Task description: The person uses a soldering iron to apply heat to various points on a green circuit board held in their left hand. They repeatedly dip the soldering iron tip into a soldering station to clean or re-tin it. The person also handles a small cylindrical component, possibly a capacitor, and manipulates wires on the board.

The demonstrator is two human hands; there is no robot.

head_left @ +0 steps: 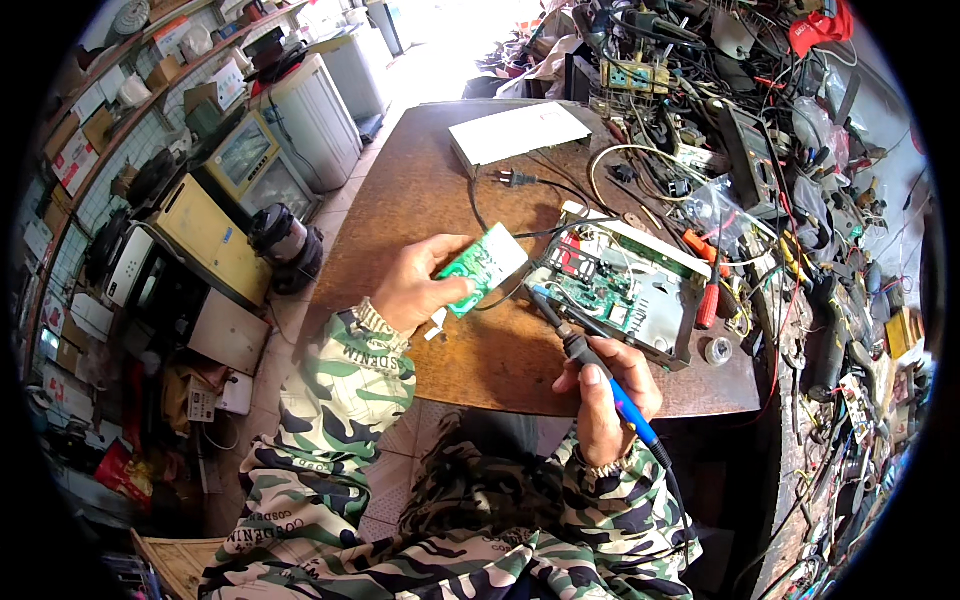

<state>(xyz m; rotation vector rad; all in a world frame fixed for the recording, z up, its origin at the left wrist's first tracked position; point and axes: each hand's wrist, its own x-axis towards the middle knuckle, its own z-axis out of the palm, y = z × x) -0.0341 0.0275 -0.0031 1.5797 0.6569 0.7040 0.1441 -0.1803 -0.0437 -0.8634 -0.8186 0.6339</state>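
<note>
Between the thumb and fingers of my left hand (425,287) is a green circuit board (486,268), held tilted above the wooden table (400,200). My right hand (612,395) grips a blue-handled soldering iron (625,405) like a pen. Its dark shaft points up and left, its tip close to the near left corner of an opened metal device case (655,325). Inside that case lie another green board (610,295) and wires. I cannot tell whether the tip touches anything. A black cable runs from the case area past the held board.
A white cover panel (520,133) lies at the table's far end, near a black power plug (515,179). Right of the case are a red-handled screwdriver (708,303) and a small round tin (718,350). Tangled cables and parts (740,120) crowd the right side. Old appliances (215,240) line the left.
</note>
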